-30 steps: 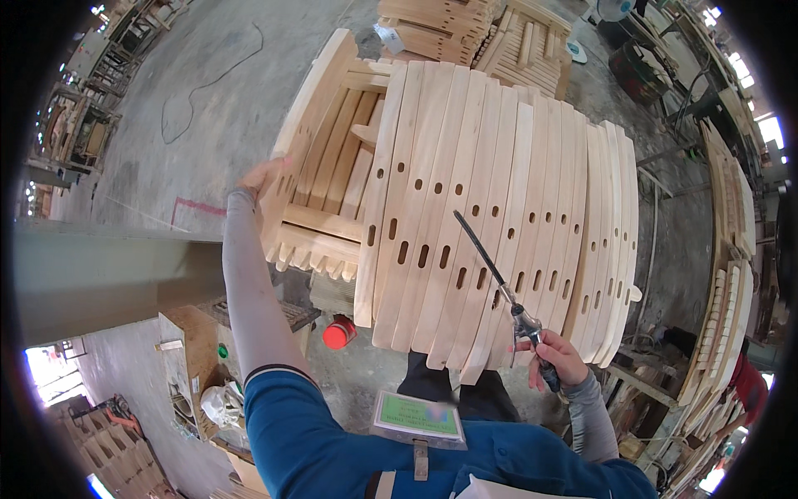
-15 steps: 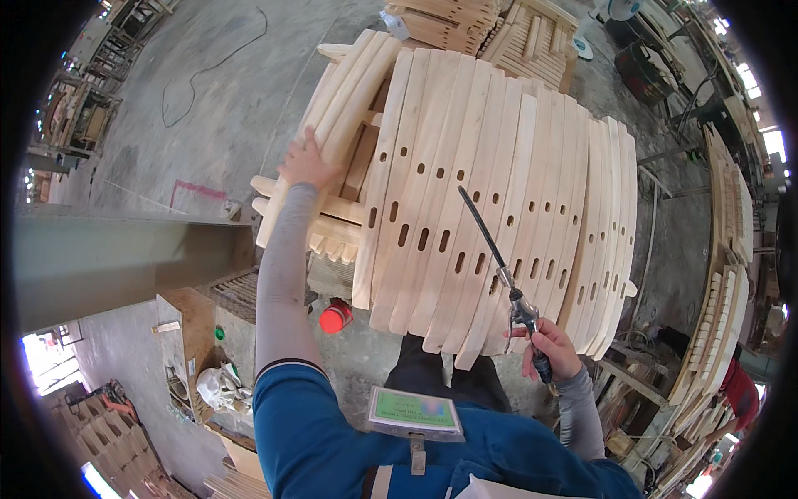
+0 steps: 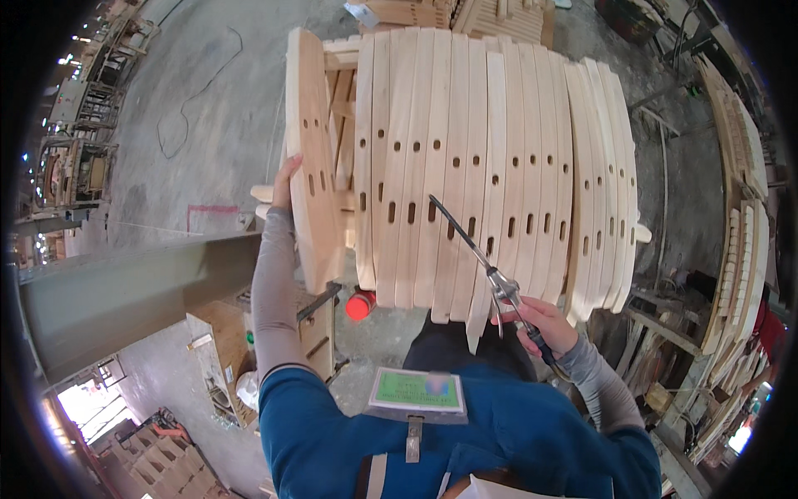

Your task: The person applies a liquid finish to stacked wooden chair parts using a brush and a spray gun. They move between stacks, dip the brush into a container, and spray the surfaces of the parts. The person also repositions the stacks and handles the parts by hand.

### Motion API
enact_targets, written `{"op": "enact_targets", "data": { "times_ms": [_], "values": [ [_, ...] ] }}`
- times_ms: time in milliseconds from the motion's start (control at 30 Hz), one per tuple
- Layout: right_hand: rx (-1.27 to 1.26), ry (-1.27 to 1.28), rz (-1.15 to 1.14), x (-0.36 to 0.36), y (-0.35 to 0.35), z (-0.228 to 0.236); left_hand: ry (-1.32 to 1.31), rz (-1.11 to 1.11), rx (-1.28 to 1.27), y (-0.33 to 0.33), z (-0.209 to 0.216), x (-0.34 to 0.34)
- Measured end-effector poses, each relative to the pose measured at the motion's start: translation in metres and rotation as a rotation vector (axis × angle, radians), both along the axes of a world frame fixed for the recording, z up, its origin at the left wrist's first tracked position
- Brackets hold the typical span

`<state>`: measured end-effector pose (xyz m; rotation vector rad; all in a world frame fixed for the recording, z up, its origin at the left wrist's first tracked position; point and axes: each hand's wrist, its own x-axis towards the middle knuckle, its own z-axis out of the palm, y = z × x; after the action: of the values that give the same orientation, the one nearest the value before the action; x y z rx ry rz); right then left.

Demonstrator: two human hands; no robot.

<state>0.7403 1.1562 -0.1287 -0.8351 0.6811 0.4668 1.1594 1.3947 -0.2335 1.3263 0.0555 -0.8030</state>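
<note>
A row of pale wooden slats (image 3: 453,108) with slotted holes lies side by side across a stack in front of me. At the left end my left hand (image 3: 285,181) grips the outer edge of a few upturned slats (image 3: 312,224), their slotted face showing. Its fingertips are partly hidden behind the wood. My right hand (image 3: 547,326) is closed round the handle of an air blow gun (image 3: 504,287). The gun's long black nozzle points up and left, its tip over the slots of the row. Between the upturned slats and the row, crosspieces (image 3: 342,108) show underneath.
A red-topped container (image 3: 360,305) sits below the stack's near left side. To the left runs a grey metal beam (image 3: 141,283), with a wooden cabinet (image 3: 218,358) below it. More wooden parts (image 3: 407,12) are stacked beyond. A rack of wood (image 3: 731,274) stands at the right.
The slats under my left hand have turned from edge-up to slotted face showing and stand more upright. The blow gun has moved left. My view has shifted, so the row sits higher.
</note>
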Motion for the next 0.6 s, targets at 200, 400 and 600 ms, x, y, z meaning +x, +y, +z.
{"op": "enact_targets", "data": {
  "times_ms": [200,400,600],
  "values": [
    [0.197,-0.102,0.241,0.006,0.021,0.035,-0.053,0.094,-0.145,0.005,0.01,-0.038],
    [0.187,-0.029,0.172,0.01,0.021,0.032,-0.049,0.105,-0.257,0.006,0.039,-0.082],
    [0.219,-0.182,0.28,-0.01,0.023,0.065,-0.094,0.038,-0.296,0.017,0.064,-0.118]
  ]
}}
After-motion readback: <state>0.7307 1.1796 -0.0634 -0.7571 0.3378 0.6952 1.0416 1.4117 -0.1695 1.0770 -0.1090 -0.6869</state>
